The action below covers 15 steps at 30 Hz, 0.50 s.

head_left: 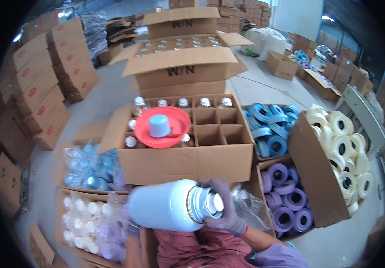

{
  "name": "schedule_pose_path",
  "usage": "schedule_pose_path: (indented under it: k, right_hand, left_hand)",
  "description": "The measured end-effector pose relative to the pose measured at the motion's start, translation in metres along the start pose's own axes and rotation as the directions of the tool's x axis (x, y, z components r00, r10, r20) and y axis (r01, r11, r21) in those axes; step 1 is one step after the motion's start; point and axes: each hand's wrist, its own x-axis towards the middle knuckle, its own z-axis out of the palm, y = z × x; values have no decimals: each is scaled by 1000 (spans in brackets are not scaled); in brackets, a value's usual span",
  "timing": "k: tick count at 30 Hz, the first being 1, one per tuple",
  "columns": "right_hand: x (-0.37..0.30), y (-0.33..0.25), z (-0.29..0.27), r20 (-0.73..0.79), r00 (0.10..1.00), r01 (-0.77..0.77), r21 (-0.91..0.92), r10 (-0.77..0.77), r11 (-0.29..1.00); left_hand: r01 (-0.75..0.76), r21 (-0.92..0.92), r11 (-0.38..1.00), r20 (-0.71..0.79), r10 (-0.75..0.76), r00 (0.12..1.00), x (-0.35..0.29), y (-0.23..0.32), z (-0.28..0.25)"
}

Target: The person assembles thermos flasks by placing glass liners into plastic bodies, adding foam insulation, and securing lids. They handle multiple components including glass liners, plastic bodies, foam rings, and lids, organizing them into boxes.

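A light blue vacuum flask (161,206) lies sideways in front of me, its neck and white stopper (215,203) pointing right. My right hand (230,212), in a grey glove, curls round the blue collar at the neck. At the flask's base, my left hand (132,229) holds it from below; most of its fingers are hidden behind the body. Just beyond stands an open divided carton (183,163) with several white-capped bottles in its cells. On it rests a red dish (141,125) with a light blue cup (159,126) inside.
Cartons of blue cups (94,182) and white caps (81,241) stand at left. At right are cartons of blue rings (276,145) and purple rings (295,199), beside cream rings (346,181). Another divided carton (179,73) is farther back. Stacked cartons (40,89) line the left.
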Motion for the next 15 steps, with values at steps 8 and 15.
schedule_pose_path:
  k: [8,15]
  right_hand:
    - [-133,30,-37,572,737,-160,-368,359,916]
    - [-109,130,-211,-350,687,-701,-551,637,453]
  left_hand:
    - [-431,586,686,725,-207,656,58,53,94]
    - [-402,477,782,768,-148,623,56,13,129]
